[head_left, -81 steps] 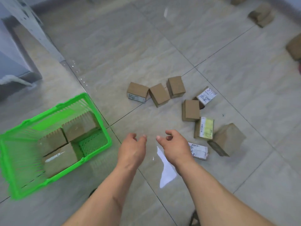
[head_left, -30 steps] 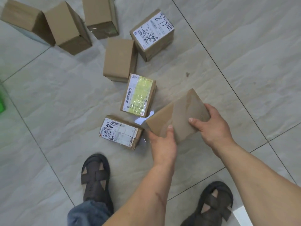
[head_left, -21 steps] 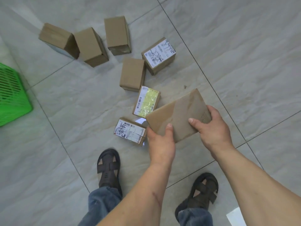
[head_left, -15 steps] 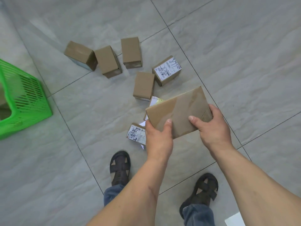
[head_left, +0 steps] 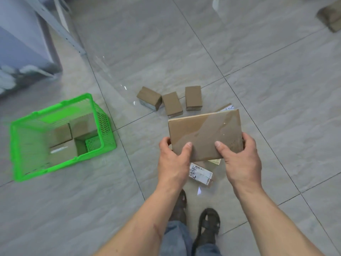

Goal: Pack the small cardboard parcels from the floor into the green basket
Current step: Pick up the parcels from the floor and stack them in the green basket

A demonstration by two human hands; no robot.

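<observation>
Your left hand (head_left: 172, 163) grips the near-left corner of a flat cardboard parcel (head_left: 204, 133), thumb pressed on its top face and the other fingers hidden underneath. Your right hand (head_left: 241, 163) clamps the near-right corner the same way, thumb on top and fingers wrapped round the right edge. You hold the parcel up off the tiled floor (head_left: 276, 108), its broad face turned toward you.

It hides most of what lies beneath: only a corner of a scribbled white label (head_left: 228, 107) peeks out past its far edge, a sliver of pale yellow shows under its near edge, and a labelled parcel (head_left: 201, 173) is half covered between your wrists. Three plain small parcels (head_left: 172, 106) sit in a row on the floor just beyond.

The green basket (head_left: 103, 126) stands on the floor well to the left of your hands, with several boxes inside, blurred. Another box (head_left: 330, 15) is cut off at the top right corner.
</observation>
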